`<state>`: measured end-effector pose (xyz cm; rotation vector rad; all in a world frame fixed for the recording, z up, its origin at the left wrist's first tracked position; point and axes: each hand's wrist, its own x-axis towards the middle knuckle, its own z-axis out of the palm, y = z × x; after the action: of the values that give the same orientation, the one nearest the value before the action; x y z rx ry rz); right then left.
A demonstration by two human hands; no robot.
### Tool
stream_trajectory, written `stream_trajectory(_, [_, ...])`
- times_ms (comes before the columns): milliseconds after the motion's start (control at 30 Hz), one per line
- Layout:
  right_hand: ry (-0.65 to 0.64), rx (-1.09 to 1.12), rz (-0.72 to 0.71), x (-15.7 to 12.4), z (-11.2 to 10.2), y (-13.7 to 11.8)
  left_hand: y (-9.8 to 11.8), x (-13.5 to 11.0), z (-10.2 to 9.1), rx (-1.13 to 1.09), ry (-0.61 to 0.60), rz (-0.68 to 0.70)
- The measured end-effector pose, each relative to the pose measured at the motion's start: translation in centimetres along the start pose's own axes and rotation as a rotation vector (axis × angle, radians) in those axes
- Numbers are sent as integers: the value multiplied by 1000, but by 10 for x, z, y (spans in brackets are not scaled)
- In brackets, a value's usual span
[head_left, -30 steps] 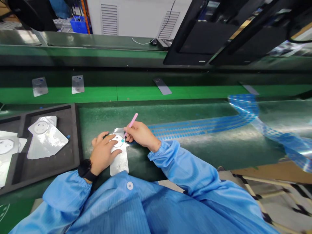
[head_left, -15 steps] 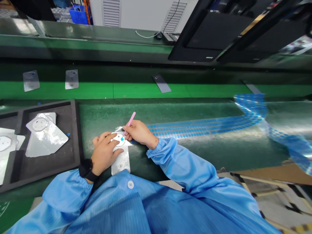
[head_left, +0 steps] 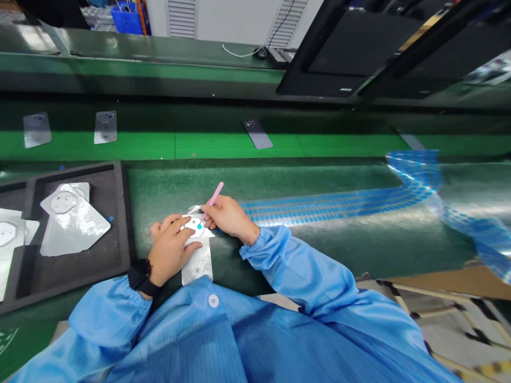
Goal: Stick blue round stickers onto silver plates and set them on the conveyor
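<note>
A silvery phone back panel (head_left: pixel 198 264) lies on the dark green bench in front of me, its upper part carrying a white camera-area piece with a blue round dot (head_left: pixel 199 226). My left hand (head_left: pixel 171 249) rests on the panel's left side with fingers spread flat, partly covering the white piece. In my right hand (head_left: pixel 228 217) is a slim pair of pink tweezers (head_left: pixel 215 192), pinched near the lower end. Their tip meets the blue dot or hovers just over it; I cannot tell which.
A dark tray (head_left: pixel 115 213) with several similar panels (head_left: pixel 75 226) stands at left. A strip of blue dot stickers (head_left: pixel 311 207) runs off to the right. Beyond is a green conveyor belt (head_left: pixel 215 146) with a grey panel (head_left: pixel 257 134) and others. Black monitors (head_left: pixel 335 53) hang at upper right.
Panels on the green belt have shifted slightly to the left. Both hands and the pink tweezers stay almost in place over the panel.
</note>
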<state>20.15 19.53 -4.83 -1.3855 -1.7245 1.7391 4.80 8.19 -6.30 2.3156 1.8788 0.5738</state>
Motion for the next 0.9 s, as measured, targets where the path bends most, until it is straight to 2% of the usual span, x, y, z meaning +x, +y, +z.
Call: stream_trajectory(900, [-5,-130,-53,-1,-1,0,4,3,-7,51,-88,2])
